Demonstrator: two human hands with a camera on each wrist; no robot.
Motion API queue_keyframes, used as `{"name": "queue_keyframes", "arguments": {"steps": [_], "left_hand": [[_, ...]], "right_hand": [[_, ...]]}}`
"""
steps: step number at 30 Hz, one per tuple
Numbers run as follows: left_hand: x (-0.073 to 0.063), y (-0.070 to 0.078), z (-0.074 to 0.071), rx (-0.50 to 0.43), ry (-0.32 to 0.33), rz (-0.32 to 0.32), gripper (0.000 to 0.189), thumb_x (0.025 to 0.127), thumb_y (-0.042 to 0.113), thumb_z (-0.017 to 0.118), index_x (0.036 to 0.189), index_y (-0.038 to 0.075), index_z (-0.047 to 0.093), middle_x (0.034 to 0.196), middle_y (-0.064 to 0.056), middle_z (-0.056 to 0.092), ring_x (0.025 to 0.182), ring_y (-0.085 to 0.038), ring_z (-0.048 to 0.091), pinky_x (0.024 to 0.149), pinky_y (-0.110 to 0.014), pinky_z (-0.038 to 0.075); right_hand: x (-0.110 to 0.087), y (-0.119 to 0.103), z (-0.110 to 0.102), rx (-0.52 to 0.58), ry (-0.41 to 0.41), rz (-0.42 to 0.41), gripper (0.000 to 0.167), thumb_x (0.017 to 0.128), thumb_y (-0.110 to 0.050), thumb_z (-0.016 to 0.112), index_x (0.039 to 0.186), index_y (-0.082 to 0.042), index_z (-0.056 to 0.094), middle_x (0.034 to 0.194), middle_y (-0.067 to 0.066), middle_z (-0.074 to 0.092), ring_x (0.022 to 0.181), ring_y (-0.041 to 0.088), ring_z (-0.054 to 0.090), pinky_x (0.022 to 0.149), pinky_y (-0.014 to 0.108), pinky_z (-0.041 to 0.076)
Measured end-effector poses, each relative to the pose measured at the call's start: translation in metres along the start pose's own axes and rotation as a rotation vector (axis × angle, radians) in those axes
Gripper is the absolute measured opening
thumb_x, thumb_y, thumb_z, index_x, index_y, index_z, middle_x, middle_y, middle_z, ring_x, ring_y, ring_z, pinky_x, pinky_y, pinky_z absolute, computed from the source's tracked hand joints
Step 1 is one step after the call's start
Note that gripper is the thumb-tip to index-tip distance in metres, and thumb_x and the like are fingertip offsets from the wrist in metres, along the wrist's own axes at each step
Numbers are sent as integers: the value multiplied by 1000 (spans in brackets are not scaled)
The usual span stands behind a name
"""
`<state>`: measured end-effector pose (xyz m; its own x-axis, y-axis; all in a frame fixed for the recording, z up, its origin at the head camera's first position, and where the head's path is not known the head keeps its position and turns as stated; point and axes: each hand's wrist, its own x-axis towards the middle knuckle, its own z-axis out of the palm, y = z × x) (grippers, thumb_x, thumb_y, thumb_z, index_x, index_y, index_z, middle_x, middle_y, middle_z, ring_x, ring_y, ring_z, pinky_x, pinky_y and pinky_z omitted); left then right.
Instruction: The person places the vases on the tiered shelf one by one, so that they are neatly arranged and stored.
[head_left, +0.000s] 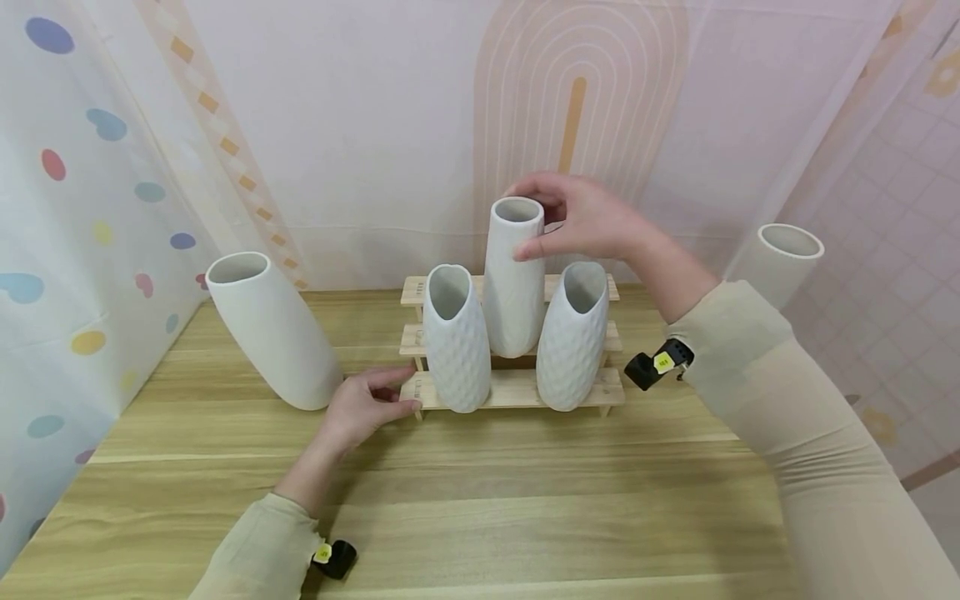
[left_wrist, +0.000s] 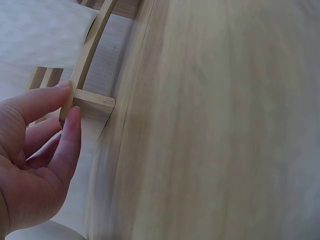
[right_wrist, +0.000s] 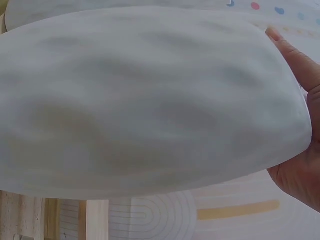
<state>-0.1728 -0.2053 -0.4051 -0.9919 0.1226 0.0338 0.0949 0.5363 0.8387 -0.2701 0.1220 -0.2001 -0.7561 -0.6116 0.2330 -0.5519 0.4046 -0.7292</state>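
My right hand (head_left: 581, 218) grips a tall white vase (head_left: 514, 292) near its rim, thumb on the front and fingers behind. The vase's base overlaps the middle tier of a small three-tier wooden rack (head_left: 513, 388). My left hand (head_left: 367, 407) pinches the left end of the rack's lowest board; in the left wrist view, thumb and finger close on that board end (left_wrist: 75, 92). Two dimpled white vases, a left one (head_left: 457, 350) and a right one (head_left: 572, 350), stand on the lowest tier. A dimpled vase (right_wrist: 150, 105) fills the right wrist view, partly covering my right hand (right_wrist: 300, 165).
Left of the rack, a smooth white vase (head_left: 277, 333) stands on the wood-grain table (head_left: 525, 508). Another white vase (head_left: 780, 262) is at the right, partly behind my right forearm. A patterned curtain (head_left: 360, 125) hangs close behind the rack.
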Motion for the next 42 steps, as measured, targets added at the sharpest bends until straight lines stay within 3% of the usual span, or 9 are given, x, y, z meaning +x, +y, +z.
{"name": "queue_keyframes", "arguments": {"steps": [13,20,26,31,42], "left_hand": [[0,0,0,-7,1,-9,52,80,15,84,128,3,67,128,-16,63,90,-21,59,71,-23,49],[1,-1,-1,-6,0,-12,53,80,16,84,129,3,66,130,-16,63,92,-22,60,72,-24,50],[1,-1,-1,-10,0,-10,53,81,18,84,129,4,66,130,-15,63,92,-22,59,72,-24,49],[1,-1,-1,-8,-1,-16,53,80,18,84,129,4,66,130,-15,63,93,-22,59,72,-24,49],[2,-1,-1,-15,-8,-13,52,81,17,84,129,4,66,132,-15,62,95,-22,60,75,-24,50]], "right_hand": [[-1,0,-1,18,-24,5,55,85,-7,78,134,-5,55,120,11,65,101,25,63,91,34,48],[-14,4,-12,47,41,29,55,91,-11,72,142,-8,51,129,11,64,115,24,60,100,39,45],[-34,26,-19,138,141,4,46,95,-5,65,139,-4,52,125,16,66,111,19,63,98,33,47],[-58,46,-21,202,188,-5,44,96,-2,61,139,0,50,119,7,70,106,9,65,94,25,48],[-108,94,-14,253,240,10,48,96,-2,62,142,-14,53,119,-2,70,105,10,66,89,22,50]]}}
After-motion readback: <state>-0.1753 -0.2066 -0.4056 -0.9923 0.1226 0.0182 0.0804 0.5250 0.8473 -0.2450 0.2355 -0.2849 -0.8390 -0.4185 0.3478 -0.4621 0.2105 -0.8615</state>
